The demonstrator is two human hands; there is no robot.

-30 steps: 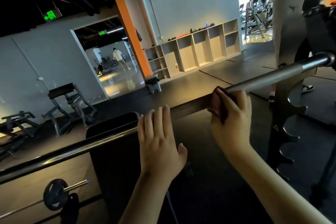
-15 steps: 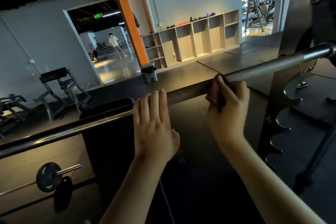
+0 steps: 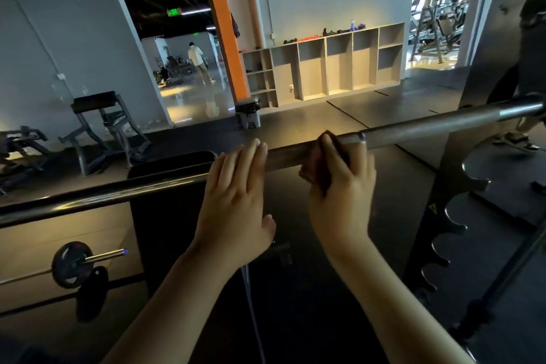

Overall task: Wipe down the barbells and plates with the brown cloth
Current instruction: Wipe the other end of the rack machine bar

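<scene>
A long steel barbell (image 3: 428,130) runs across the view from lower left to upper right, resting in a rack. My right hand (image 3: 339,195) is wrapped over the bar near its middle, shut on the brown cloth (image 3: 317,164), which is pressed against the bar and mostly hidden by my fingers. My left hand (image 3: 236,201) lies flat on the bar just left of it, fingers straight and together, holding nothing. A second barbell with a dark plate (image 3: 69,263) lies on the floor at the lower left.
The dark rack upright (image 3: 449,216) with hook notches stands at the right. A black bench pad (image 3: 165,216) sits below the bar. Open cubby shelves (image 3: 325,68), a small bin (image 3: 248,115) and another bench (image 3: 97,124) stand farther back. A person stands in the doorway.
My right hand with the cloth has stayed near the bar's middle, shifting slightly. The left hand remains flat on the bar. The camera has tilted, so everything sits a bit lower in view.
</scene>
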